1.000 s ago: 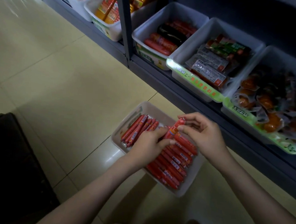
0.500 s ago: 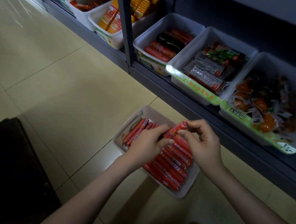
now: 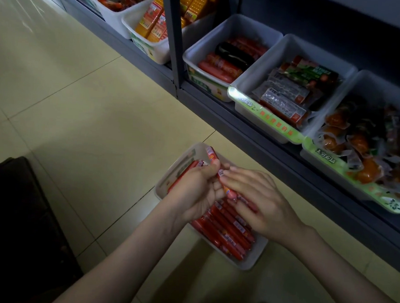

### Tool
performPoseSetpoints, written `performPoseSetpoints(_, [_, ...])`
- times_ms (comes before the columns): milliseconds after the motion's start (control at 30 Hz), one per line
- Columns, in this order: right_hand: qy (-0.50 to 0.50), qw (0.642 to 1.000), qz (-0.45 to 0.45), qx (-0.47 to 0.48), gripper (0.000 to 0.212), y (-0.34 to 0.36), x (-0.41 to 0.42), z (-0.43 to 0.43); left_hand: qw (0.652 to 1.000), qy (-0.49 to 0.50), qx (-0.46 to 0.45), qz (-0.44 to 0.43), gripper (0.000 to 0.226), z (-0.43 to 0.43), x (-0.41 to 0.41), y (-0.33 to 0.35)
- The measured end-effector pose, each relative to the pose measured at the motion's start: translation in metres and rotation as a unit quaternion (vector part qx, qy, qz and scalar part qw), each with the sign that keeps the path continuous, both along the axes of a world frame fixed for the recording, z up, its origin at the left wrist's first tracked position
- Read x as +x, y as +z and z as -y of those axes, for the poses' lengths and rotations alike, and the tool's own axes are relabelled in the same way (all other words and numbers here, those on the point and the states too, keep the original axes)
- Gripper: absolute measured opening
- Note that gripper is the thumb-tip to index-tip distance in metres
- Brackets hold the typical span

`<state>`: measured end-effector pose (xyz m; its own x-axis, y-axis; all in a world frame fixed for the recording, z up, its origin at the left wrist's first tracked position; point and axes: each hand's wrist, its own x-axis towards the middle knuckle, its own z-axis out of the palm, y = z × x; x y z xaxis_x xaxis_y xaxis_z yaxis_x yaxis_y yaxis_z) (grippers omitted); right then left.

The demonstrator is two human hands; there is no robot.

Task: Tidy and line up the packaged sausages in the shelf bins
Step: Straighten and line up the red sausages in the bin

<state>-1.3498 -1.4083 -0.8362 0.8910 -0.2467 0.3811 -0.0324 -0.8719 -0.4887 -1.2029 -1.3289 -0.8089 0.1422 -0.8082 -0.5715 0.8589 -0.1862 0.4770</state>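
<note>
Sausages: thin red sticks in a white bin on the floor, just beside the bottom edge of the shelf.
- Near end of the bin: 1 tidy row, sticks parallel and tight, labels mostly facing up. Looks done.
- Far end: a few sticks along the left wall at a different angle from the near row, partly hidden by the left hand. Not lined up yet.

Hands, both over the middle of the bin:
- Left hand: fingers curled round the held sausages, at least 2, tips poking up over the far rim.
- Right hand: fingers nearly straight, tips laid against 1 of the held sausages. Thumb hidden; no grip shows.

Progress, my reading: the floor bin is more than half sorted. Left to do: set down the held sticks, turn the far-end ones into line, put the bin back on the shelf.

Shelf:
- Thick sausages, red plus 1 dark, fairly parallel in their bin.
- Flat packs overlap crookedly in the next bin.
- Orange pouches lie jumbled in the right-hand bin. Both of these look untouched.
- Yellow packs stand further left.

A dark shape sits on the floor at the left; can't tell what it is.
</note>
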Motion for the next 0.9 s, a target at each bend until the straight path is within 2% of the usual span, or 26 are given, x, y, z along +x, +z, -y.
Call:
performPoseSetpoints(67, [-0.006,0.999,0.029,-0.015,0.034,-0.001,0.003,0.002,0.999,-0.031,0.017,0.011,0.025,0.001,-0.003,0.000])
performPoseSetpoints(100, [-0.012,0.999,0.043,-0.008,0.030,0.000,0.004,0.002,0.996,-0.060,0.034,0.053,0.027,0.001,-0.005,0.001])
performPoseSetpoints(133, [-0.025,0.998,0.053,0.012,0.027,0.000,0.005,0.002,0.983,-0.099,0.062,0.140,0.031,0.001,-0.007,-0.002])
performPoseSetpoints(167, [-0.048,0.996,0.058,0.054,0.024,0.002,0.006,0.002,0.950,-0.145,0.094,0.261,0.038,0.001,-0.009,-0.005])
performPoseSetpoints(200, [-0.084,0.988,0.058,0.118,0.021,0.007,0.007,0.001,0.895,-0.175,0.119,0.394,0.045,-0.001,-0.009,-0.011])
performPoseSetpoints(233, [-0.128,0.971,0.055,0.193,0.015,0.013,0.009,-0.001,0.842,-0.177,0.130,0.492,0.049,-0.004,-0.010,-0.016])
performPoseSetpoints(267, [-0.165,0.948,0.055,0.267,0.012,0.016,0.010,-0.002,0.820,-0.169,0.112,0.535,0.049,-0.006,-0.009,-0.020])
performPoseSetpoints(300, [-0.192,0.920,0.059,0.335,0.014,0.018,0.012,-0.001,0.833,-0.166,0.073,0.523,0.046,-0.008,-0.007,-0.024])
performPoseSetpoints(367, [-0.219,0.881,0.082,0.412,0.019,0.017,0.014,0.003,0.881,-0.186,-0.018,0.435,0.038,-0.011,-0.006,-0.029])
performPoseSetpoints(500, [-0.241,0.865,0.097,0.429,0.020,0.011,0.020,0.005,0.886,-0.200,-0.066,0.413,0.022,-0.009,-0.007,-0.035])
performPoseSetpoints(567, [-0.241,0.888,0.066,0.385,0.033,0.004,0.019,0.007,0.906,-0.189,-0.072,0.373,0.016,-0.008,-0.007,-0.040])
performPoseSetpoints(667, [-0.178,0.957,0.003,0.228,0.054,-0.003,0.019,0.014,0.923,-0.172,-0.080,0.334,0.016,-0.007,-0.006,-0.045])
performPoseSetpoints(767, [-0.102,0.986,-0.066,0.116,0.053,-0.024,0.016,0.026,0.942,-0.127,-0.029,0.309,0.014,-0.005,0.002,-0.051])
performPoseSetpoints(800, [-0.101,0.984,-0.109,0.101,0.051,-0.036,0.013,0.029,0.928,-0.116,0.015,0.354,0.015,-0.003,0.008,-0.058])
performPoseSetpoints(833, [-0.119,0.975,-0.158,0.103,0.050,-0.049,0.010,0.031,0.895,-0.119,0.066,0.425,0.016,-0.002,0.015,-0.067])
performPoseSetpoints(900, [-0.185,0.938,-0.266,0.125,0.051,-0.078,0.001,0.033,0.776,-0.141,0.162,0.592,0.021,0.002,0.033,-0.088])
